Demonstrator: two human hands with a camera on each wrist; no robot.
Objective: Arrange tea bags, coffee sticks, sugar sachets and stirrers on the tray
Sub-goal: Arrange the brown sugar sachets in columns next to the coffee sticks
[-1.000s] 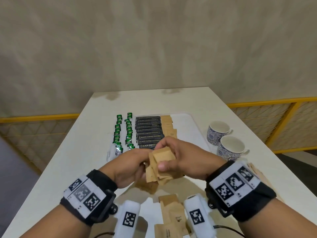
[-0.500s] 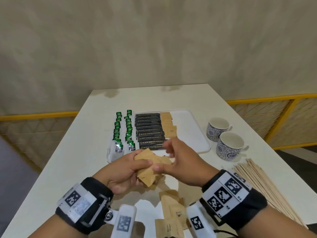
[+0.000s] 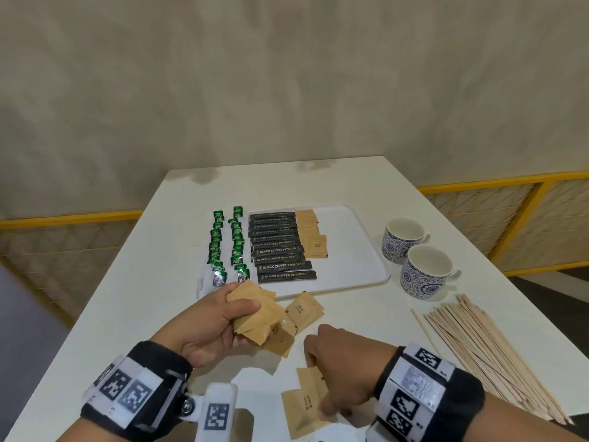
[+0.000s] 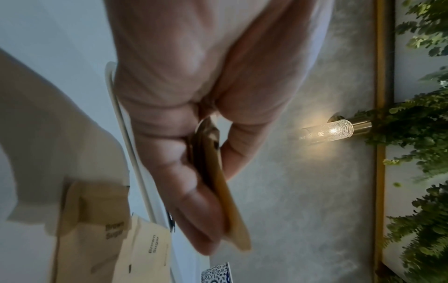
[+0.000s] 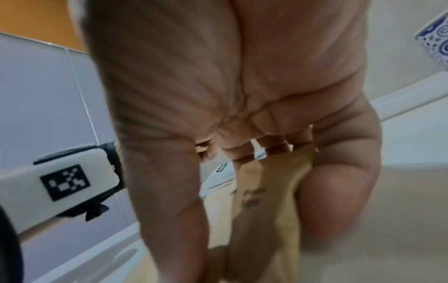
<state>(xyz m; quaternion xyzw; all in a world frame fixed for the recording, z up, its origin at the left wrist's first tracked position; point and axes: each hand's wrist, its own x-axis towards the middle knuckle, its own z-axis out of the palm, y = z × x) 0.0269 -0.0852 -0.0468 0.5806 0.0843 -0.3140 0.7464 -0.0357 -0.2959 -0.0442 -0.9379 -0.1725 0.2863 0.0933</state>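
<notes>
My left hand [image 3: 243,315] grips a fanned stack of brown sugar sachets [image 3: 258,317] just above the table, in front of the white tray [image 3: 357,269]. The left wrist view shows the stack [image 4: 230,216] edge-on between thumb and fingers. My right hand [image 3: 330,406] is down at the near table edge, where its curled fingers pinch a loose sugar sachet [image 3: 302,409]; the right wrist view shows that sachet [image 5: 266,206] between thumb and fingers. Green tea bags [image 3: 228,244], black coffee sticks [image 3: 280,247] and a short column of sugar sachets [image 3: 314,237] lie in rows on the tray.
More loose sachets [image 3: 304,309] lie between the tray and my hands. A spread of wooden stirrers [image 3: 481,349] lies at the right of the table. Two blue-patterned cups [image 3: 425,271] stand right of the tray. The tray's right half is bare.
Both hands held the sachet stack together earlier. The right hand has let go of it and dropped toward the near table edge onto loose sachets, while the left hand keeps the stack.
</notes>
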